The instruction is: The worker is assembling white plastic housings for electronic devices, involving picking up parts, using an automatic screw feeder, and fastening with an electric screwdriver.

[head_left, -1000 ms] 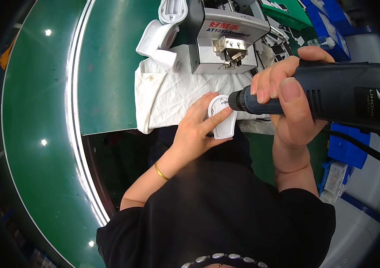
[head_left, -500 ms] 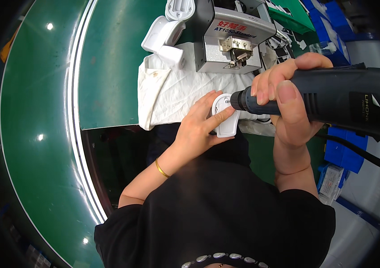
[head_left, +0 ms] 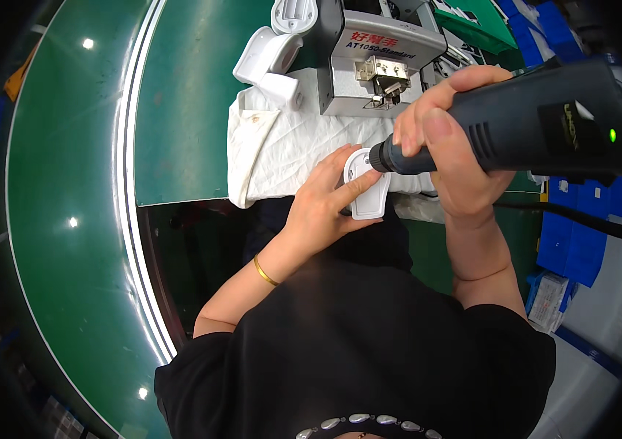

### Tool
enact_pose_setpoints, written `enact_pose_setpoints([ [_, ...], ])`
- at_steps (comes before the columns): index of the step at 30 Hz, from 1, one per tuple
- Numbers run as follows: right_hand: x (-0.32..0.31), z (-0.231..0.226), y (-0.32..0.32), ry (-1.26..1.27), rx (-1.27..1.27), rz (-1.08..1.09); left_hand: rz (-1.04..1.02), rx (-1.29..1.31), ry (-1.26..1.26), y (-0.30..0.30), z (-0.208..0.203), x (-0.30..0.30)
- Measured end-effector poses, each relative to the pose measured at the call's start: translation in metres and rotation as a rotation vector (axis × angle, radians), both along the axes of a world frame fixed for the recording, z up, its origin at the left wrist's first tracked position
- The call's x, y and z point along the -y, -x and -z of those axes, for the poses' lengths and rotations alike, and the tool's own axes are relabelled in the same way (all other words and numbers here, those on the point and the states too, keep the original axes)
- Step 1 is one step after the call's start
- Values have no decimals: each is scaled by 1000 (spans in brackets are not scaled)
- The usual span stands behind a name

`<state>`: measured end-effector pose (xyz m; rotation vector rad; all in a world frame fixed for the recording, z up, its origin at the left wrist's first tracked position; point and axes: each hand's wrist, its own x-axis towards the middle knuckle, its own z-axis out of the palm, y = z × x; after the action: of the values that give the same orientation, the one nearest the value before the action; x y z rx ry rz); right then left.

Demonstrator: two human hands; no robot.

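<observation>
My left hand (head_left: pixel 323 199) is closed around a white plastic housing (head_left: pixel 371 202), which has a rounded upper end with a recess. The thumb lies across its face. In my right hand (head_left: pixel 459 139) is a black electric screwdriver (head_left: pixel 523 121) with a small green light at its back end. Its ribbed nose meets the rounded end of the housing, right by my left thumb; the bit's tip is hidden there. Both are held at the near edge of a white cloth (head_left: pixel 289 157) spread over the green bench.
A grey box-shaped machine (head_left: pixel 369 66) with a metal fitting stands on the bench ahead. Left of it lie more white plastic housings (head_left: pixel 267 62). A green tray (head_left: pixel 476 25) and blue bins (head_left: pixel 573 227) are at the right. A black cable (head_left: pixel 567 214) trails behind my right hand.
The screwdriver's back end has swung up and away from me, and its nose has moved slightly left onto the housing. My left hand has barely shifted and keeps its grip.
</observation>
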<state>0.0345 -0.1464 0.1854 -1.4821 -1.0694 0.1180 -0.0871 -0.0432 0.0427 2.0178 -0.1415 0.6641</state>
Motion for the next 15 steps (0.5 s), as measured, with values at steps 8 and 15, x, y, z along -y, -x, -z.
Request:
enact_pose_setpoints([
  [8, 61, -3, -86, -409, -452, 326, 97, -15, -497, 10, -22, -10],
  [15, 245, 107, -262, 128, -650, 897, 4, -95, -553, 25, -55, -58],
])
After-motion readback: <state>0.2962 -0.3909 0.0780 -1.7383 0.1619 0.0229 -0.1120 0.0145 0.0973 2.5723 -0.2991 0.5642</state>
